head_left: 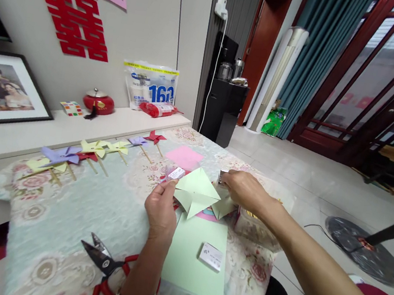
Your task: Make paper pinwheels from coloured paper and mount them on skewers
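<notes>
My left hand (162, 208) pinches the left corner of a pale green paper square (196, 189), which has cuts running in from its corners. Beyond the paper's right side, my right hand (243, 187) has its fingers closed on a small silvery box-like thing (221, 176); its exact kind is unclear. Below the square lies a stack of pale green paper (192, 271) with a small white box (210, 256) on it. Another small white box (177, 174) is just past my left fingertips. Black-bladed scissors with red handles (107, 265) rest partly behind my left wrist.
Several paper pinwheels on sticks (94, 147) line the table's far left side. Pink paper (184, 156) lies beyond my hands. A clear plastic container (257, 229) stands under my right forearm. A cabinet holds a framed photo (6, 90), a red jar (98, 103) and a bag (149, 85).
</notes>
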Motion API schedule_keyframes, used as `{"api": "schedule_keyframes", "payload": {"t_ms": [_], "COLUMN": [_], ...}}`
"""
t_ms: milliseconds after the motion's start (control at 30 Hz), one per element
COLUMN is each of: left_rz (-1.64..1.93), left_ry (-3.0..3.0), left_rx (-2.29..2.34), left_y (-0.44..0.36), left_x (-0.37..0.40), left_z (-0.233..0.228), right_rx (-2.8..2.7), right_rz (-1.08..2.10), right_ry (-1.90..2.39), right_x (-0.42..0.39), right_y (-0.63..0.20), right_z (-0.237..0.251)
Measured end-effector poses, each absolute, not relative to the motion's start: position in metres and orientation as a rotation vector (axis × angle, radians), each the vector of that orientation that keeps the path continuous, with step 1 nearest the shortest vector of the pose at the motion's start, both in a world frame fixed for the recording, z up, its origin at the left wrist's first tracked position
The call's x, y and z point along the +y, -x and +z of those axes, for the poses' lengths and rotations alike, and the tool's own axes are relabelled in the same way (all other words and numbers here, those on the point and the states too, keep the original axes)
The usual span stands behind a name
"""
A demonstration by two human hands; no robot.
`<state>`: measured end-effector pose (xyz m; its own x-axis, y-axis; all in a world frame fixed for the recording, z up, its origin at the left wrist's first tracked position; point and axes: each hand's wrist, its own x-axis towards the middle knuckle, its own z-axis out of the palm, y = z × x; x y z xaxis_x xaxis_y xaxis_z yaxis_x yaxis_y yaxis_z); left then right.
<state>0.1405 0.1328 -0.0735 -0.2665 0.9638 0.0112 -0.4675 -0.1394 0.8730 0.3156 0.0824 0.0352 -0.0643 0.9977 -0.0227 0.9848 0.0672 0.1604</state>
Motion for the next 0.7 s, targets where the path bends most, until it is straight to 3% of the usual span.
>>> {"api": "schedule_keyframes", "payload": {"t_ms": [100, 167, 333, 400, 700], "left_rz": [1.6, 1.555, 1.51, 1.57, 1.689], "left_ry": [-0.576, -0.531, -0.762, -0.946, -1.823], "left_rx": [0.872, 0.85, 1.23, 1.338, 1.572], "left_y": [-0.132, -0.124, -0.089, -0.076, -0.068], "left_x": [0.123, 0.115, 0.097, 0.092, 0.081], "left_z": [-0.058, -0.054, -0.073, -0.084, -0.099], "right_rx": [2.322, 2.588, 2.735, 2.63, 2.429], "right_rz": [0.213, 0.019, -1.405, -1.789, -2.289], "right_ry": [-2.225, -2.548, -2.664, -2.63, -2.483], "right_x": [0.055, 0.038, 0.023, 0.026, 0.033], "right_y": [-0.294, -0.276, -0.236, -0.224, -0.197], "right_z": [0.036, 0.025, -0.017, -0.027, -0.047]}}
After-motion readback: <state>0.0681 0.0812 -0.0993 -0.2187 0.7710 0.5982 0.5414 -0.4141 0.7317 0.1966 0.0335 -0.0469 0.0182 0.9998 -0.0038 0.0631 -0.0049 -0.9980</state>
